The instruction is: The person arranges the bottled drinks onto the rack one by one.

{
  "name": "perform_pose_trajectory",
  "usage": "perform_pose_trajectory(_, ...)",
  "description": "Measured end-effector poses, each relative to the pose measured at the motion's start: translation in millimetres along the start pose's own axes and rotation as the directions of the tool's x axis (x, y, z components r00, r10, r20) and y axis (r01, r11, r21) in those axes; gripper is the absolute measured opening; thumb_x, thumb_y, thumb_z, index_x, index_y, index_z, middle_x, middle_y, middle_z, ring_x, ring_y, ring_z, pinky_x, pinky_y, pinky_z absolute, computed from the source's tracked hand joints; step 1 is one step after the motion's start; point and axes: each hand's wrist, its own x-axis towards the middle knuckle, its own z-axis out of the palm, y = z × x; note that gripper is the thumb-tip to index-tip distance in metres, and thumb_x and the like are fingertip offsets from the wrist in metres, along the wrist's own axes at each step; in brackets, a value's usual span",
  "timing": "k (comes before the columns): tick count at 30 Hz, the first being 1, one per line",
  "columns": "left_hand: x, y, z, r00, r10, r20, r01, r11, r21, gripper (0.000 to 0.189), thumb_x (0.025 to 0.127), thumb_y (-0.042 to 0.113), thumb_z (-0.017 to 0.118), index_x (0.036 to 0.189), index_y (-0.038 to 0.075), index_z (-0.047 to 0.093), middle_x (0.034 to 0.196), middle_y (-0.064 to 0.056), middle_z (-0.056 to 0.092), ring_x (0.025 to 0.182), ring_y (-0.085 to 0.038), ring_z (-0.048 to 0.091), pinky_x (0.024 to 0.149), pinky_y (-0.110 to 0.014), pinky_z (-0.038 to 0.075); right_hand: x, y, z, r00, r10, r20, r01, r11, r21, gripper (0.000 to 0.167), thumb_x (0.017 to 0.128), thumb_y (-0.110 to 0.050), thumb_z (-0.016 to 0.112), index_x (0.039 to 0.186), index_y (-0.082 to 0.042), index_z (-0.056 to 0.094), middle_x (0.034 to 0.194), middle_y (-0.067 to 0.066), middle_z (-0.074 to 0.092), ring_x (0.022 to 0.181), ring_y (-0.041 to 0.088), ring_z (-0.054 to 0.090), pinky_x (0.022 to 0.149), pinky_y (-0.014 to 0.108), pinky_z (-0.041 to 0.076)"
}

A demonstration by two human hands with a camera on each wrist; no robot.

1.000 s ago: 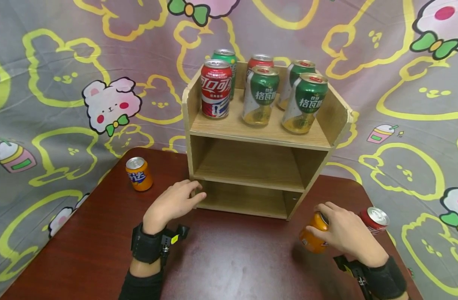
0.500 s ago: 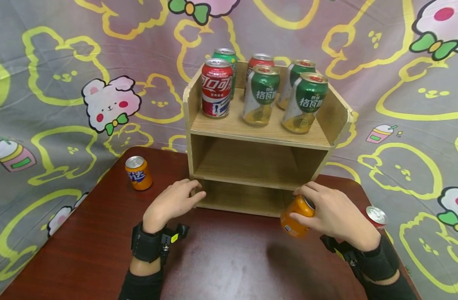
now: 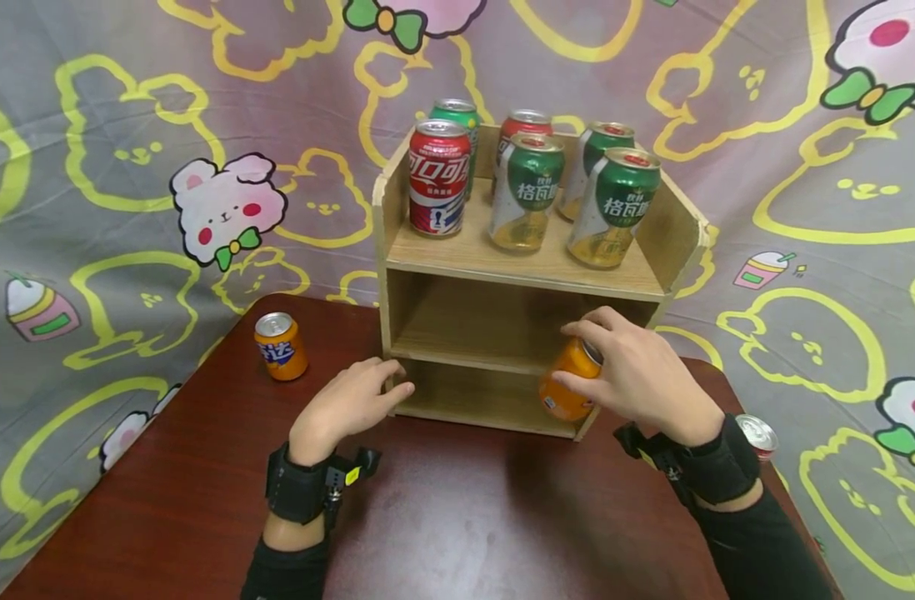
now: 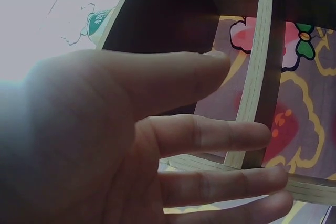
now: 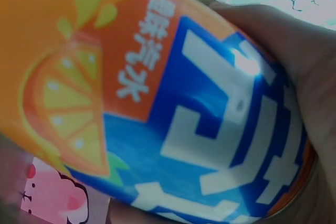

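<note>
My right hand [image 3: 637,371] grips an orange soda can [image 3: 567,387] near its top. The can is tilted and overlaps the right front of the wooden shelf's lower openings in the head view. Up close in the right wrist view, the can [image 5: 131,93] shows an orange slice and a blue and white label. My left hand [image 3: 352,404] is beside the lower left edge of the shelf [image 3: 495,360], fingers loosely bent, nothing in it. In the left wrist view that hand [image 4: 157,129] has its thumb and fingers spread in front of the shelf boards.
On the top shelf stand several cans, among them a red cola can [image 3: 437,187] and green-and-white cans [image 3: 615,212]. Another orange can [image 3: 281,350] is on the table's left side. A red can [image 3: 757,435] stands at the right, partly behind my right arm. A patterned cloth [image 3: 127,208] hangs behind.
My right hand has carried the orange can left and upward, from the right side of the table to the shelf front. My left hand has stayed in place.
</note>
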Motion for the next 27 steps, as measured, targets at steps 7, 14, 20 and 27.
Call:
perform_pose_trajectory(7,0.3,-1.4,0.6,1.0,0.004,-0.005,-0.004,1.0,0.0,0.038,0.096,0.034,0.056,0.12,0.005,0.06,0.084,-0.001,0.053,0.069,-0.013,0.051,0.06,-0.03,0.043,9.4,-1,7,0.996,0.023,-0.081,-0.024,1.0,-0.013,0.06,0.072,-0.045,0.079,0.116,-0.007,0.066,0.097,0.009,0.055,0.063,0.019,0.053,0.053,0.035,0.047)
perform_pose_trajectory(14,1.2,-1.2,1.9,1.0,0.0,-0.006,0.0,1.0,-0.006,0.037,0.095,0.035,0.056,0.118,0.007,0.061,0.084,0.0,0.054,0.069,-0.013,0.051,0.06,-0.03,0.043,15.3,-1,16,0.987,0.046,-0.155,-0.048,0.999,-0.012,0.061,0.071,-0.04,0.082,0.117,-0.004,0.065,0.097,0.011,0.055,0.065,0.021,0.054,0.054,0.037,0.048)
perform_pose_trajectory(20,3.1,-2.0,2.7,1.0,0.006,-0.004,-0.006,1.0,-0.006,0.038,0.095,0.036,0.056,0.118,0.006,0.061,0.083,0.0,0.054,0.068,-0.012,0.051,0.059,-0.029,0.043,17.0,-3,25,0.974,0.009,-0.226,-0.016,0.999,-0.032,0.063,0.069,-0.038,0.084,0.117,-0.002,0.065,0.091,0.011,0.053,0.056,0.019,0.045,0.047,0.032,0.04)
perform_pose_trajectory(27,1.9,-2.9,0.3,1.0,0.012,-0.01,-0.012,1.0,0.006,0.035,0.096,0.033,0.056,0.118,0.006,0.061,0.086,-0.001,0.056,0.071,-0.013,0.052,0.062,-0.031,0.044,21.7,-6,33,0.964,0.004,-0.267,-0.011,1.0,-0.026,0.065,0.07,-0.037,0.083,0.121,-0.002,0.063,0.103,0.018,0.054,0.07,0.028,0.052,0.057,0.041,0.047)
